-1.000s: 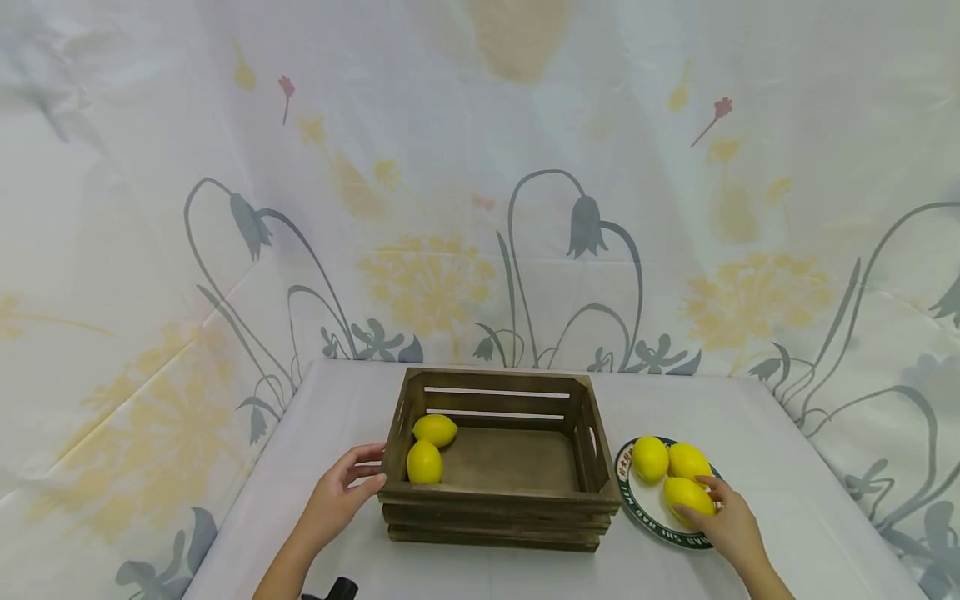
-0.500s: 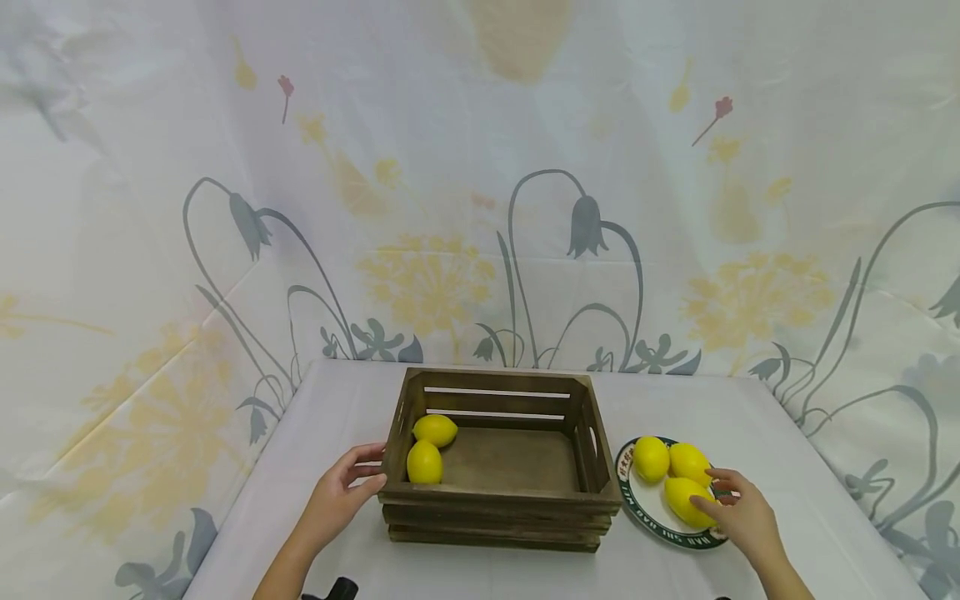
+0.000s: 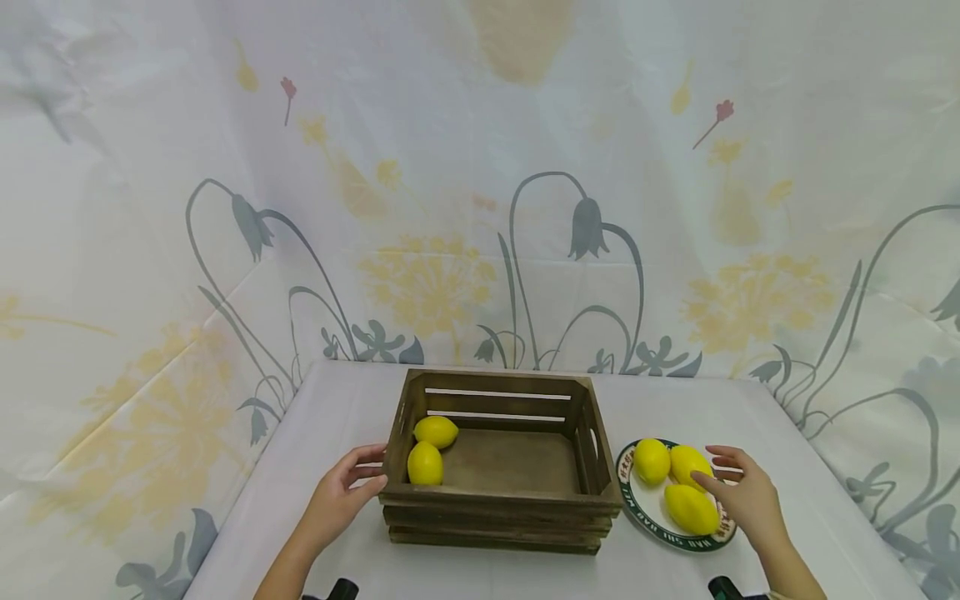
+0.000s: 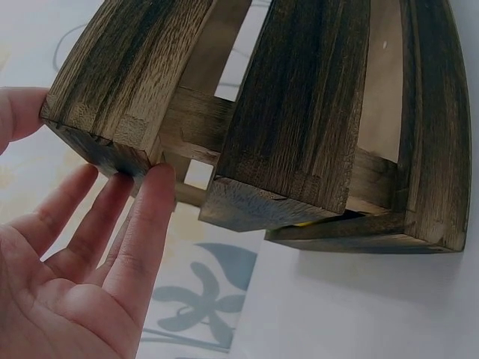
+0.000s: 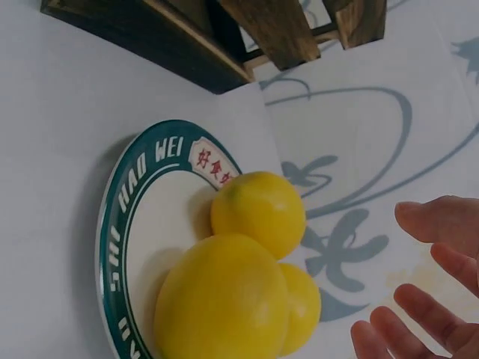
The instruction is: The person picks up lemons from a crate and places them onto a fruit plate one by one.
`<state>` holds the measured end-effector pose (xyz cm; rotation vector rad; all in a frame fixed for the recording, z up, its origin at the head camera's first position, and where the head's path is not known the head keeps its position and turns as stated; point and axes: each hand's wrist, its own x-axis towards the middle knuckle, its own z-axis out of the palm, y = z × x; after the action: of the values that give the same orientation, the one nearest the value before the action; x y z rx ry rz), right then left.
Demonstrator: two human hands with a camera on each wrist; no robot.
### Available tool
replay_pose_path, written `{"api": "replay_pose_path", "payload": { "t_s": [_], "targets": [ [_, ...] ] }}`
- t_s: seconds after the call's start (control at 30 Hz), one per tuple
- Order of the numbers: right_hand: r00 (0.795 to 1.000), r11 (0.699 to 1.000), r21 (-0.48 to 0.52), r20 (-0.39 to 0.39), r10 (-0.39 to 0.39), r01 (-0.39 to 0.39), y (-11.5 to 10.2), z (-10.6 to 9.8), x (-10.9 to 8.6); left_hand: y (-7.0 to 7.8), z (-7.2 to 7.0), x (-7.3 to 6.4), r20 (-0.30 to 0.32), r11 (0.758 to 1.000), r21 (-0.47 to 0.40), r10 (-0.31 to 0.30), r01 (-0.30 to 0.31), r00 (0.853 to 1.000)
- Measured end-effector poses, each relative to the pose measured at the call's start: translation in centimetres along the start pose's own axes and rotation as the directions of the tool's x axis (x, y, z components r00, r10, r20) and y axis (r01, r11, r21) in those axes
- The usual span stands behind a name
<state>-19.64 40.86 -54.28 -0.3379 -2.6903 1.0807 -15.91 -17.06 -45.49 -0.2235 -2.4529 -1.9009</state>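
A brown slatted wooden crate [image 3: 495, 510] stands mid-table, with two lemons [image 3: 425, 463] at its left inside. At the crate's left end, my left hand [image 3: 341, 493] grips the corner of the top board; the left wrist view shows thumb and fingertips on opposite sides of the board [image 4: 127, 82]. To the right is a round plate [image 3: 636, 510] with a green lettered rim, bearing three lemons: a front one [image 3: 692, 510], a back right one [image 3: 690, 467] and a left one [image 3: 651, 461]. Beside its right rim my right hand [image 3: 750, 496] hovers with fingers spread, holding nothing.
White cloth [image 3: 555, 575] covers the table. Behind it hangs a floral-patterned backdrop [image 3: 450, 208], which also runs along both sides. Black wrist-worn devices [image 3: 342, 589] show at the bottom edge of the head view. A narrow gap separates crate and plate.
My right hand has let go of the front lemon and drawn back to the right and slightly away from it. That lemon now lies turned on the plate. My left hand stays at the crate.
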Motion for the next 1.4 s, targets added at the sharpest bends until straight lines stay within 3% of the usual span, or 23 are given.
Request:
{"api": "replay_pose_path", "payload": {
  "t_s": [0.07,0.13,0.4,0.67,0.83,1.03,1.4],
  "targets": [
    [0.998,0.999,-0.030,-0.047,-0.028,0.026,0.1,0.2,0.3,0.0,0.0,0.0,0.001,1.000,0.005,-0.007,0.007,1.000],
    [0.998,0.999,-0.006,-0.038,-0.052,0.052,-0.9,-0.2,0.2,0.0,0.0,0.1,0.001,1.000,0.005,-0.017,0.017,1.000],
    [0.999,0.993,0.114,-0.018,-0.029,0.031,-8.9,-2.4,-2.4,-0.2,0.0,0.0,0.000,1.000,0.012,-0.004,0.004,1.000],
    [0.995,0.987,0.121,-0.027,-0.100,0.103,-13.9,-3.4,-3.6,-0.2,0.0,0.0,-0.008,1.000,0.024,-0.014,0.014,1.000],
    [0.992,0.983,0.139,-0.031,-0.119,0.122,-14.6,-3.2,-3.3,0.0,0.0,0.0,-0.010,0.999,0.028,-0.017,0.017,1.000],
    [0.986,0.957,0.241,-0.040,-0.160,0.165,-14.3,-2.4,-2.2,-0.1,0.0,-0.1,-0.010,0.999,0.031,-0.009,0.010,1.000],
    [0.979,0.956,0.211,-0.038,-0.201,0.204,-18.1,-2.5,-2.2,0.2,0.1,-0.1,-0.012,1.000,0.028,-0.001,0.002,1.000]
  ]
}}
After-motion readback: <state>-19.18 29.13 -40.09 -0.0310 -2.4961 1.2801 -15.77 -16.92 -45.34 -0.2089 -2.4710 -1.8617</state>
